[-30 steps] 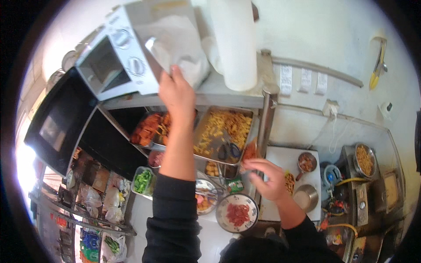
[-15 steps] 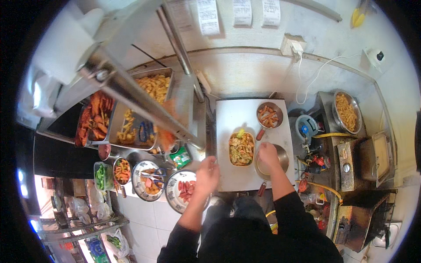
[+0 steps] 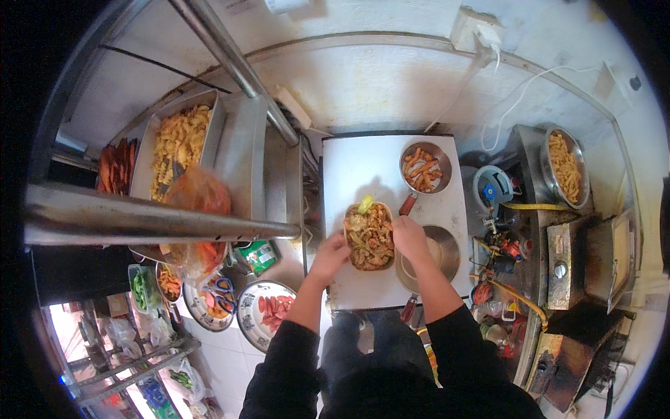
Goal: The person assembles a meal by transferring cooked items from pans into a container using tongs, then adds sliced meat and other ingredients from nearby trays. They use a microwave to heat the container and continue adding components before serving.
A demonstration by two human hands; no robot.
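Observation:
A rectangular food container [image 3: 369,237] with rounded corners stands on the white tabletop [image 3: 363,160]. It is heaped with mixed chopped food, and a yellow-green piece sits at its far edge. My left hand [image 3: 331,257] grips the container's left side, fingers bent against the rim. At the right side, my right hand [image 3: 412,238] pinches the rim near the upper corner. Under my right forearm lies a metal pan [image 3: 447,260] with a reddish-brown handle, partly covered by the arm. Beyond my right hand is a smaller pan [image 3: 447,155] holding browned sausage-like pieces.
Plates of sliced sausage [image 3: 246,307] and other cut food [image 3: 199,315] stand at the left, scissors resting on the latter. A steel rail [image 3: 160,222] crosses the upper left above food trays [image 3: 218,126]. A gas cylinder [image 3: 491,188] and a bowl of fries [image 3: 583,167] are at the right.
My left hand has come in from beside the table to the container's left side. My right hand has left the near pan for the container's right rim. The whole view has shifted.

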